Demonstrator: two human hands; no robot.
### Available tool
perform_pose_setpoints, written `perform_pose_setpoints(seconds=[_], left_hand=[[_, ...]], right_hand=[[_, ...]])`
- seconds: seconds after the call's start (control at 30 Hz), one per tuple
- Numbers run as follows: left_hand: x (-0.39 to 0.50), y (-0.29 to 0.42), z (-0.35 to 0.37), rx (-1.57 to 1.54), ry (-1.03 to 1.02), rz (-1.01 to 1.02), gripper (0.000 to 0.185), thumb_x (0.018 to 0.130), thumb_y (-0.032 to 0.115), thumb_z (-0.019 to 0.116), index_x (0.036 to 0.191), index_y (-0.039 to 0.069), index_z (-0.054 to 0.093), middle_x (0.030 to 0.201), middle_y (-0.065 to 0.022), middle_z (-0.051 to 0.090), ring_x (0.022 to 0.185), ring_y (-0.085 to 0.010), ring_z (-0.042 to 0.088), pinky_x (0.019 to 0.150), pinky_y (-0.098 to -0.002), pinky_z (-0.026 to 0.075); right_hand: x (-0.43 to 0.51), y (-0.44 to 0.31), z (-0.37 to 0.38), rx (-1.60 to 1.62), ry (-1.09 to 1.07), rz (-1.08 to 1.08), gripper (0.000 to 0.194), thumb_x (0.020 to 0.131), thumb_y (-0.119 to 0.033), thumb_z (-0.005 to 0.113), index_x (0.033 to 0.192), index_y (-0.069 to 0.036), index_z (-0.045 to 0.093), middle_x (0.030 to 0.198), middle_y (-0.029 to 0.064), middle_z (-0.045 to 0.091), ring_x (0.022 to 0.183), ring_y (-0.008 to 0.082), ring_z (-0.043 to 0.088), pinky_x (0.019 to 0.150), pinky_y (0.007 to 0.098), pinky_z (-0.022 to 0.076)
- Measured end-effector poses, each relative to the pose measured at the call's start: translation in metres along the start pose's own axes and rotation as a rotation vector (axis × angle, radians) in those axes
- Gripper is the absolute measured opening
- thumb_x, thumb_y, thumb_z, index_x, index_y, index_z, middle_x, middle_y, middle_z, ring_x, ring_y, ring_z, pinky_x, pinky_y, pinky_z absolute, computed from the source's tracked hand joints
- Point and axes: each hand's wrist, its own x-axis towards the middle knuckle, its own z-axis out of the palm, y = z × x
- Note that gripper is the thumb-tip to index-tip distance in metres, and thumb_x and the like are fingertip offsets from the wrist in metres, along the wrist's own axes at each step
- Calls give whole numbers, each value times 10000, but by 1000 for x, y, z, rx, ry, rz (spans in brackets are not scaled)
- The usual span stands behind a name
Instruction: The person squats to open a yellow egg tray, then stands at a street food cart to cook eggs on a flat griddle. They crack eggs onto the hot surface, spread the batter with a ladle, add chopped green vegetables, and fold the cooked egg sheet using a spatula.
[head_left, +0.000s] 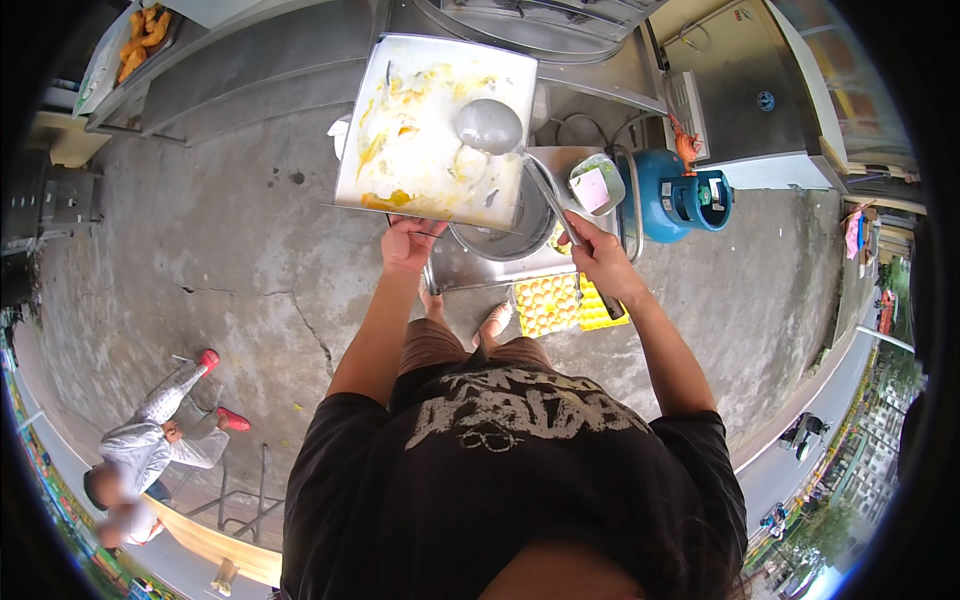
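My left hand (409, 241) grips the near edge of a square, shallow metal tray (442, 52), which is smeared with yellow and white egg-like residue. The tray is held over a round metal pot (536, 236), hiding much of it. In my right hand (604, 259) is the long handle of a steel ladle. Its rounded bowl (489, 126) lies over the tray's right half, apparently against the residue. Below the pot is a stainless steel cart top (480, 277). A clear plastic container (616, 184) with a pink card on it stands right of the pot.
Eggs in a tray (547, 306) sit low beside my feet, next to a yellow egg tray (602, 311). A blue gas cylinder (654, 214) stands right of the cart. Steel counters (262, 82) line the far side. A seated person (142, 442) is at the lower left.
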Motion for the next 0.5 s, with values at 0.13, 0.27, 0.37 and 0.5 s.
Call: perform_pose_setpoints(seconds=[0.13, 0.27, 0.37, 0.5], left_hand=[[-4, 1, 4, 1, 5, 6, 511, 651, -117, 406, 1087, 130, 504, 1064, -79, 587, 1036, -280, 570, 946, -564, 408], [-9, 2, 8, -2, 25, -6, 518, 649, -127, 405, 1083, 137, 504, 1052, -72, 588, 984, -250, 589, 936, -557, 420], [-9, 1, 12, 8, 28, -16, 532, 649, -126, 405, 1099, 142, 500, 1038, -63, 588, 934, -228, 598, 924, -550, 434], [-2, 1, -6, -1, -66, -27, 544, 648, -119, 406, 1114, 147, 495, 1045, -59, 586, 926, -220, 598, 911, -545, 448]], right_hand=[[-1, 3, 20, -10, -162, -121, 543, 790, 41, 470, 1320, -59, 404, 924, 28, 592, 676, 83, 492, 651, 221, 436], [13, -8, 37, -36, -171, -193, 541, 783, 37, 490, 1308, -72, 424, 896, 24, 607, 632, 70, 476, 615, 217, 437], [60, -21, 46, -62, -71, -272, 508, 774, 14, 488, 1276, -58, 444, 874, 43, 609, 628, 92, 513, 601, 234, 445], [128, -42, 40, 78, -33, -191, 488, 787, -3, 455, 1272, -61, 447, 896, 26, 596, 575, 81, 489, 518, 239, 440]])
